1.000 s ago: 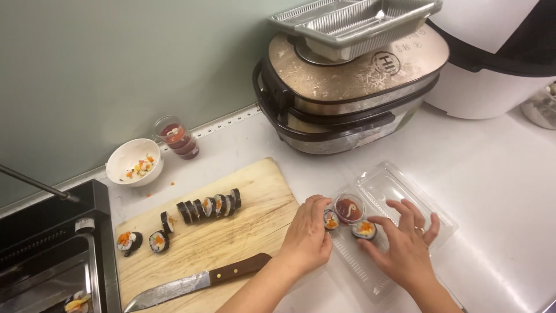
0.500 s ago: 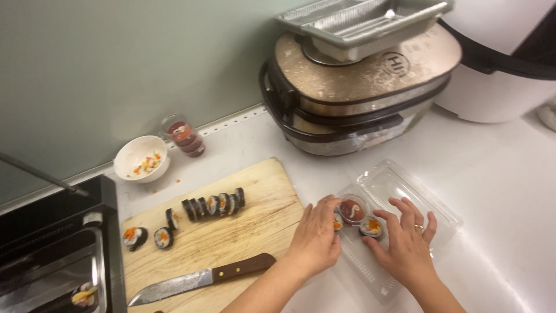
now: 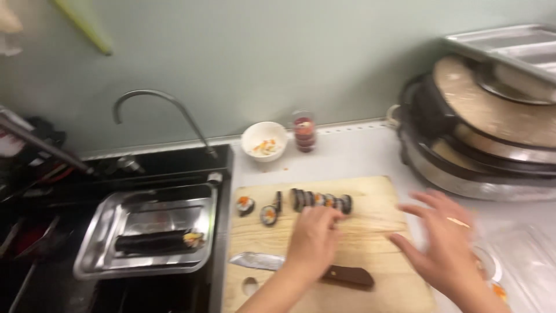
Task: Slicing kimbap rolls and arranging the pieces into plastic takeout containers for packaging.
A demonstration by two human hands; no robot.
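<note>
Wooden cutting board (image 3: 376,232) is seen on the desk (image 3: 347,153); the left hand (image 3: 313,237) is reached to the row of sliced rolls (image 3: 321,200), fingers curled, grip unclear. The right hand (image 3: 446,243) is spread, empty, blurred.

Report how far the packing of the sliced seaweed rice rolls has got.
Done: one roll lies sliced on the wooden cutting board, and some pieces appear to sit in the clear plastic container, blurred. In hand: left hand reaches the row of slices; right hand hovers open. Left: that row, two loose slices, and the uncut roll in the steel tray.
</note>
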